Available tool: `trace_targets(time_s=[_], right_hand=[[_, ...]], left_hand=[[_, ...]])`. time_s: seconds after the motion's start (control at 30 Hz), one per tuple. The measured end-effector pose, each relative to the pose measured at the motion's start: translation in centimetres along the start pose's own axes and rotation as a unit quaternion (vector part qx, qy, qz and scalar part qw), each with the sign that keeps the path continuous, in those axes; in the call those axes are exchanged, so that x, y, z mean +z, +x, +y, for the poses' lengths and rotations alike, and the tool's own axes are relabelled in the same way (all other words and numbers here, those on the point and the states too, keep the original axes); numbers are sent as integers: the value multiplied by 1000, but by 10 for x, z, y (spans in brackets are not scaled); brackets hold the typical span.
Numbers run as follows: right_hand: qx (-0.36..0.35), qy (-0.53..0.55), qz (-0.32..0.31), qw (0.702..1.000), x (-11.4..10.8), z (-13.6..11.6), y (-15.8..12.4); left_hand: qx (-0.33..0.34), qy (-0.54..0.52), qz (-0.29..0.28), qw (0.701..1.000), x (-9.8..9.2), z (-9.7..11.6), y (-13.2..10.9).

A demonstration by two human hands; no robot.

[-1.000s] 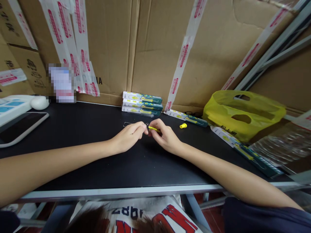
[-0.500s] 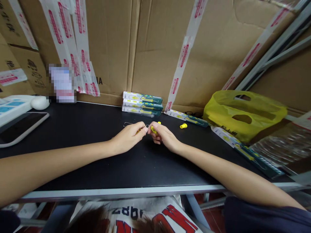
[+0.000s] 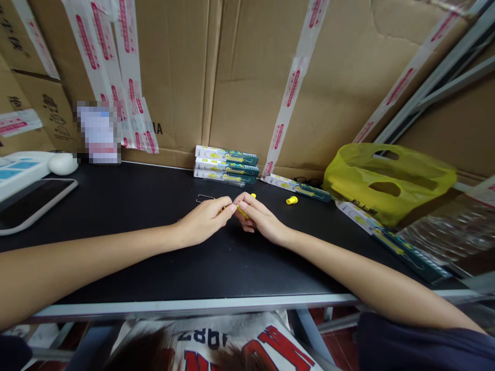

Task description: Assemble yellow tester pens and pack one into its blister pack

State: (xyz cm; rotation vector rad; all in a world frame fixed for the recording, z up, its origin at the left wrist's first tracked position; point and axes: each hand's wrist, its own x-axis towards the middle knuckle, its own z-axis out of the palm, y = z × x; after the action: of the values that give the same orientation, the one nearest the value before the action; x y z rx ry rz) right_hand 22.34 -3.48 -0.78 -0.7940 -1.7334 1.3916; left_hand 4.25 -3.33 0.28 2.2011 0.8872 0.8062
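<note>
Over the middle of the black table (image 3: 247,268), my left hand (image 3: 207,219) and my right hand (image 3: 265,219) meet at the fingertips. Thumb and fingers of the right hand pinch a small yellow plastic piece (image 3: 242,210), mostly covered by them. The left hand is closed in a pinch around a thin item; a bit of yellow and a short metal glint show at its fingertips, and the rest is hidden. A bent wire (image 3: 204,197) sticks out behind the left hand. Behind the right hand lies a yellow part (image 3: 253,196), and farther right a yellow cap (image 3: 292,200).
Slim printed boxes (image 3: 226,167) are stacked against the cardboard wall (image 3: 251,93). Single boxes lie to the right (image 3: 297,188) and far right (image 3: 394,242), near a yellow plastic bag (image 3: 386,180). At left are a phone (image 3: 34,203) and a white power strip (image 3: 23,167).
My right fingers have closed further over the yellow piece, and the hands have drawn together. The small wire loop seen between the fingertips is now mostly hidden.
</note>
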Motion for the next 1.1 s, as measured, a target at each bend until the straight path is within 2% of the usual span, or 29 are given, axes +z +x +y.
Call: trace_targets(time_s=[0.33,0.57,0.83,1.0,1.1], right_hand=[[-16,5,30,999,-1,-1,0],[-25,-10,13,1000,-2,1,0],[-85,-77,22,993,-8,5,1],[-90,-108,42,989,-7,5,0],[-73,-72,20,994,-6,4,0]], left_hand=[[-1,21,1,1000,0,2,-1],[-3,22,3,1000,0,1,-1],[3,30,3,1000,0,0,-1],[9,36,4,999,0,-1,-1],[4,37,4,999,0,-1,-1]])
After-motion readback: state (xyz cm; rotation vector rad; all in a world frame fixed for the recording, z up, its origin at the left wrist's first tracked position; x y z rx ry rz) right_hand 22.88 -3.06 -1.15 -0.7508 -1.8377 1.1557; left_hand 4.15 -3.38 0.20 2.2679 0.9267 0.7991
